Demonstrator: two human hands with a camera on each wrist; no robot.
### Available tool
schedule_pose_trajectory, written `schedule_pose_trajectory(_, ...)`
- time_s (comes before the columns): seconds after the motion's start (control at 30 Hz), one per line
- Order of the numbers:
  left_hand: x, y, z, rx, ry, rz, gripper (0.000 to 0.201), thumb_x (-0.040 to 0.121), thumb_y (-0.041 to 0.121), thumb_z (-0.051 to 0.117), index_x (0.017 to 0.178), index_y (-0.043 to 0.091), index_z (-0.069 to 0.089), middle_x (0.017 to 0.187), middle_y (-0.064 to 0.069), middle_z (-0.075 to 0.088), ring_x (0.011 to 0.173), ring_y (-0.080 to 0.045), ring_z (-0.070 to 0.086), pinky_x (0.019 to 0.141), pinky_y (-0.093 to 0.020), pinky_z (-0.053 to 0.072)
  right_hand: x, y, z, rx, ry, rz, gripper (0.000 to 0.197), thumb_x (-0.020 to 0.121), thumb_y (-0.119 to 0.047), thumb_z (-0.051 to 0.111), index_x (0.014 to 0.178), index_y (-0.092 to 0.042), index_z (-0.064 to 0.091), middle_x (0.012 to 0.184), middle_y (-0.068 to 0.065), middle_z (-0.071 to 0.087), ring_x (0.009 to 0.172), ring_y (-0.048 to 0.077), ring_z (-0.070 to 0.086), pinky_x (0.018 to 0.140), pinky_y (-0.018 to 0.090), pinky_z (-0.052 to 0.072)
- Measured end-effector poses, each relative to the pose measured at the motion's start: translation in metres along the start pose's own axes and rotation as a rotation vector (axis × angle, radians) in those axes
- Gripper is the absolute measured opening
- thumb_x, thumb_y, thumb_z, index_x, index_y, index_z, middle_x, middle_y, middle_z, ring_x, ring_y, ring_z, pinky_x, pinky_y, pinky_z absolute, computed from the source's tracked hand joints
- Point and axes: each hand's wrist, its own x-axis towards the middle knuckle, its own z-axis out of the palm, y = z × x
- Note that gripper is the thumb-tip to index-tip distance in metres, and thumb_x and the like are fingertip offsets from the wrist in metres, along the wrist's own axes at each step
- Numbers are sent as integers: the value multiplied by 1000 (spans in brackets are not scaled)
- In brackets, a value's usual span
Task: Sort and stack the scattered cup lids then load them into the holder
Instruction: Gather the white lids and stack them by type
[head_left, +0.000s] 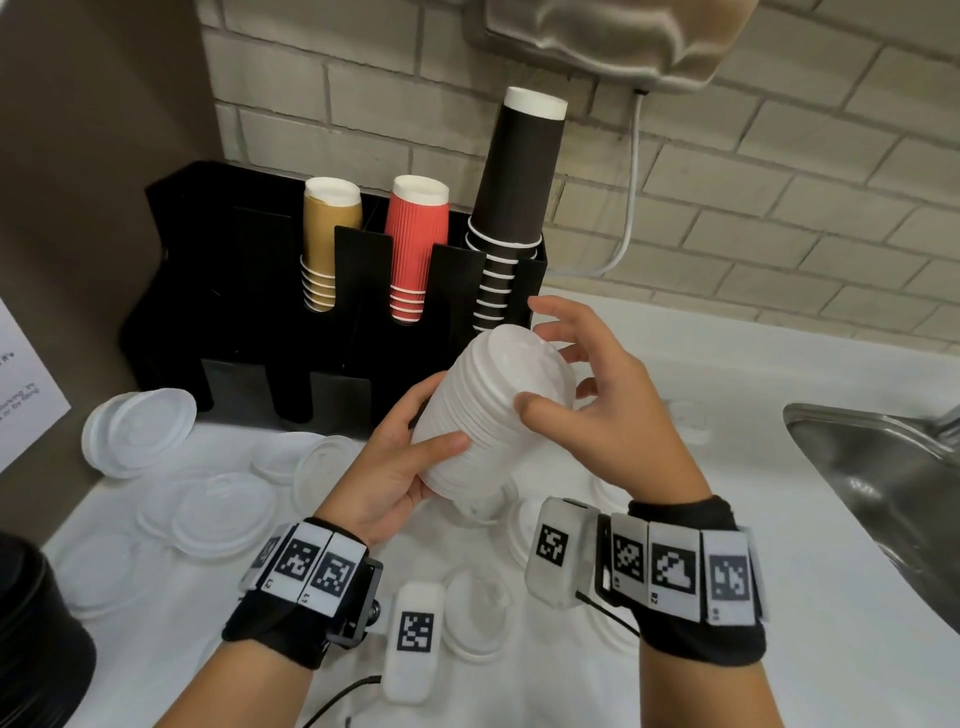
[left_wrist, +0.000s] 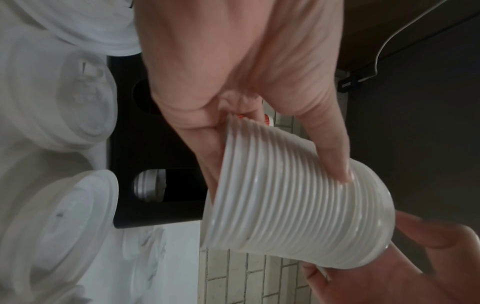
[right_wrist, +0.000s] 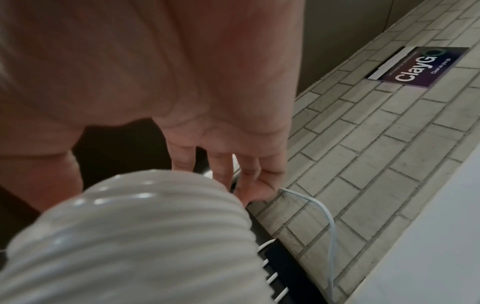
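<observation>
A tall stack of white cup lids (head_left: 493, 415) is held tilted above the counter, between both hands. My left hand (head_left: 439, 421) grips its lower end, thumb on the near side and fingers behind. My right hand (head_left: 550, 358) holds the upper end, thumb pressed on the side and fingers curled over the top lid. The left wrist view shows the ribbed stack (left_wrist: 293, 207) under my left thumb. In the right wrist view the stack (right_wrist: 130, 236) fills the lower left, with my fingers (right_wrist: 221, 164) beyond it. Just behind stands the black holder (head_left: 234, 291); its front slots (head_left: 337, 395) look dark.
Loose white lids (head_left: 223, 509) lie scattered on the white counter, with a small pile (head_left: 140, 431) at the left. The holder's back row carries tan (head_left: 330, 234), red (head_left: 415, 234) and black cups (head_left: 514, 171). A steel sink (head_left: 883, 467) lies at the right and a black container (head_left: 36, 623) at bottom left.
</observation>
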Motion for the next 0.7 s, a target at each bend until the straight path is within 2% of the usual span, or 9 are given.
schedule_pose_trajectory(0.17,1,-1,0,-19,19,0,72,62,30,80,129,38,56,131,-1,62,118,-23,62,79,-35,58,1,0,3,-60,-7,-24,71,69,-21,78,132,-32,47,117,-10,54,109,10,50,86,22,42)
schedule_pose_trajectory(0.23,2,-1,0,-37,29,3,78,59,30,84,131,36,55,130,-2,63,118,-23,63,79,-34,58,3,1,2,-51,-22,-41,72,69,-24,79,133,-34,47,122,-11,52,112,9,50,86,20,43)
schedule_pose_trajectory(0.33,3,2,-1,-98,45,38,96,45,38,97,130,31,55,125,1,67,115,-19,64,80,-32,59,13,9,-10,73,42,-16,62,72,-42,76,127,-44,48,126,-14,50,111,1,51,82,13,45)
schedule_pose_trajectory(0.43,5,9,-6,-159,79,84,96,45,39,97,130,27,55,124,2,68,115,-17,64,81,-28,58,35,41,-33,267,259,134,39,75,-43,63,113,-44,55,115,-12,57,96,-5,57,77,16,49)
schedule_pose_trajectory(0.53,8,14,-13,-190,120,111,78,63,29,85,134,26,51,126,2,67,118,-19,63,80,-27,57,60,95,-49,174,376,398,18,86,-27,58,104,-30,58,112,0,62,86,8,55,75,25,43)
schedule_pose_trajectory(0.57,9,14,-16,-192,127,121,72,68,26,78,134,26,51,126,2,67,118,-19,63,79,-27,57,67,114,-50,83,321,482,16,90,-21,55,105,-25,58,114,5,63,82,10,53,72,24,41)
schedule_pose_trajectory(0.63,10,15,-18,-183,134,131,65,72,24,72,133,28,51,125,3,67,116,-17,64,78,-27,57,76,147,-47,-178,35,642,21,94,-18,52,114,-19,58,112,9,64,73,13,51,63,19,40)
schedule_pose_trajectory(0.67,11,15,-19,-175,135,132,64,72,24,72,133,29,52,125,4,68,116,-17,64,78,-27,58,76,160,-43,-318,-142,708,26,94,-22,53,120,-20,56,113,9,63,79,17,55,65,19,43)
schedule_pose_trajectory(0.7,11,15,-19,-168,134,131,62,73,23,71,132,30,52,125,4,68,116,-17,64,78,-28,58,75,170,-38,-466,-289,758,32,94,-27,53,126,-24,54,120,10,59,95,25,57,77,24,47)
